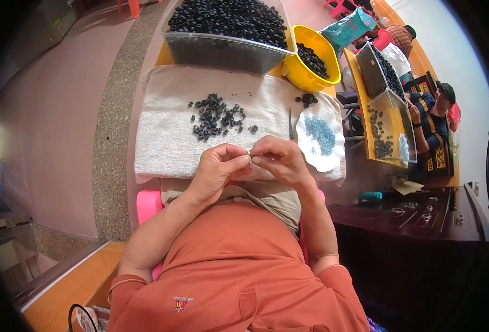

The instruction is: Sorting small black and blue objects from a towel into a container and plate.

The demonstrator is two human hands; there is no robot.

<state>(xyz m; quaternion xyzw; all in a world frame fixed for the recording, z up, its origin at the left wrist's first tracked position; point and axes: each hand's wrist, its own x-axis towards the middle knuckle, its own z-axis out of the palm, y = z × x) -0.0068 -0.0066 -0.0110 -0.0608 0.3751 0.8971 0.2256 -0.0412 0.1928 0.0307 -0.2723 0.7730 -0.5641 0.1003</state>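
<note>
My left hand and my right hand meet over the near edge of a white towel. Thumbs and forefingers of both are pinched together, tip to tip. Whatever lies between them is too small and covered to name. Just beyond the fingers, a loose pile of small black ring-shaped parts is spread on the towel. Right of my right hand, a white scalloped dish holds many tiny light-blue pieces. Dark tweezers lie between the pile and the dish, with a few black parts farther back.
At the back stand a clear bin full of black parts and a yellow basin with more. To the right, another person sits by a table bearing clear bins. A dark panelled surface lies at lower right.
</note>
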